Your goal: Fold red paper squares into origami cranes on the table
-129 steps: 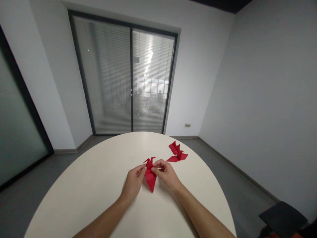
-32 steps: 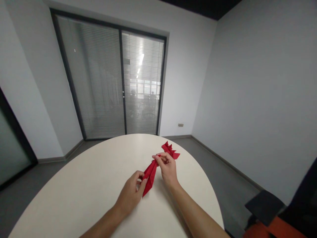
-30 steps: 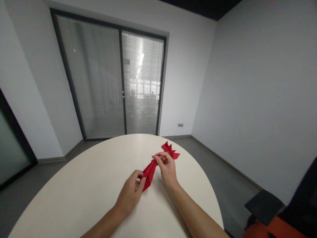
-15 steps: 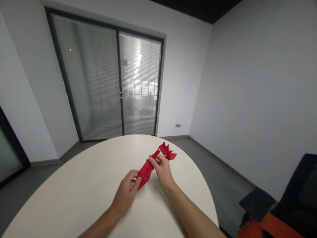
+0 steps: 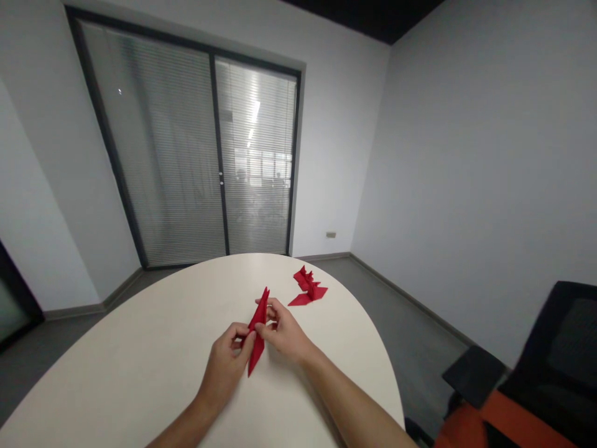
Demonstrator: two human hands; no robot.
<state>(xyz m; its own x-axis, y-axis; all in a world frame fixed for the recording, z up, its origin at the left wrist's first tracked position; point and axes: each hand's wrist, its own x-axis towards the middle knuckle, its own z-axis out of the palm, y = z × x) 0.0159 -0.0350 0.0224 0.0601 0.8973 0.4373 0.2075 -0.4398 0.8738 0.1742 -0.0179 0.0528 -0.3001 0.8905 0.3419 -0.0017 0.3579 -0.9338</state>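
Observation:
Both hands hold one piece of folded red paper [image 5: 258, 320], long and narrow with pointed ends, just above the table. My left hand [image 5: 227, 353] pinches its left edge between thumb and fingers. On the other side, my right hand [image 5: 282, 330] grips the right edge, its thumb pressed on the paper near the left thumb. The paper stands nearly upright in view, its split tip pointing away from me. Beyond my right hand lie red origami pieces [image 5: 308, 286] with pointed, wing-like parts, close together on the table.
The round cream table [image 5: 153, 348] fills the lower view. A black and orange chair [image 5: 476, 376] stands beyond its right edge. Behind are glass panels with blinds [image 5: 181, 162] and a wall socket [image 5: 331, 234].
The folded paper has turned more upright and moved left and slightly towards me. My right hand has shifted left along it, away from the other red pieces, which show more fully now.

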